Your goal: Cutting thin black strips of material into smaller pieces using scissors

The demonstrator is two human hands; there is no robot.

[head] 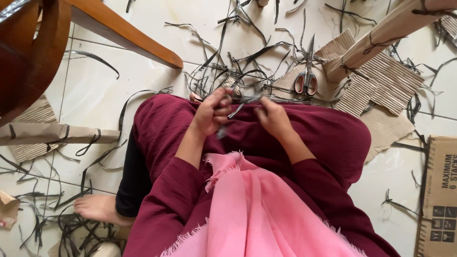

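A: Maroon cloth fills the middle, a long garment [304, 138] over the person's lap, with a pink fringed scarf [252, 209] hanging down the front and running off the bottom edge.

B: And around it?

A: Pale floor tiles [95, 90], littered with dark cut strips [228, 71]. A wooden chair [43, 43] is cut off at the top left. Corrugated cardboard sheets [381, 85] lie at the upper right, a rolled paper tube [52, 133] at the left, and a flat cardboard box [440, 190] is cut by the right edge.

B: The hands?

A: The left hand [212, 112] is curled closed around a dark strip [238, 108]; the right hand [273, 116] pinches the other end of it with its fingers bent in. The strip sits between both hands, over the knees. How it runs inside the left fist is hidden, and its lower tail blurs against the cloth.

B: Anything near them?

A: Scissors [307, 76] lie shut on the floor just beyond the knees, near the right hand but apart from it. A bare foot [97, 207] shows at the lower left.

B: Open room?

A: Bare tile lies left of the lap, between the chair and the tube; ahead, the tangle of strips crowds the floor.
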